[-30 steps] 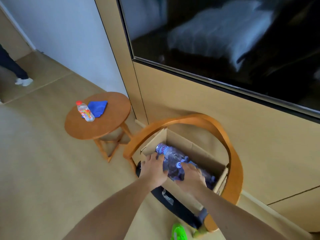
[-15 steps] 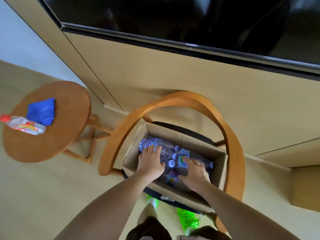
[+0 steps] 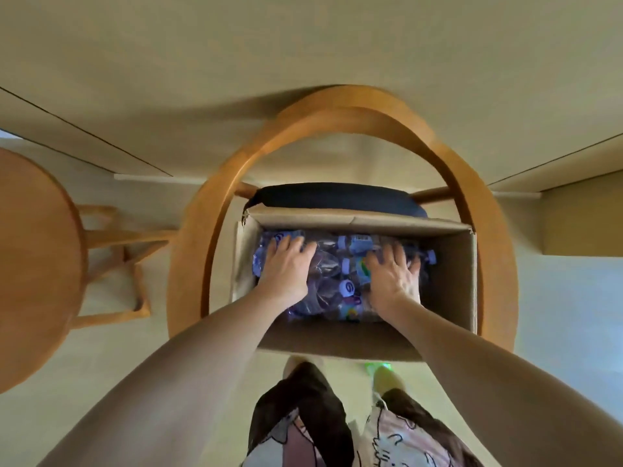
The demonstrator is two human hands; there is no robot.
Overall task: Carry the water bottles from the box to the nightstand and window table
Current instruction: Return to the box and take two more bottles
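Note:
An open cardboard box (image 3: 453, 284) sits on a chair seat straight below me. Several clear water bottles (image 3: 332, 276) with blue-purple labels and white caps lie on their sides inside it. My left hand (image 3: 286, 269) rests flat on the bottles at the box's left side, fingers straight and pointing away from me. Over the bottles at the right side lies my right hand (image 3: 392, 276), its fingers spread. Neither hand visibly closes round a bottle. The hands hide the bottles beneath them.
The chair's curved wooden backrest (image 3: 337, 102) arcs around the box, with a black cushion (image 3: 337, 194) behind it. A round wooden side table (image 3: 33, 264) stands to the left. A beige wall panel is directly ahead. My legs are below the box.
My view has tilted down over the box, and the table's bottle and blue cloth have left the frame. My hands have spread apart on the bottles, the right one moving right.

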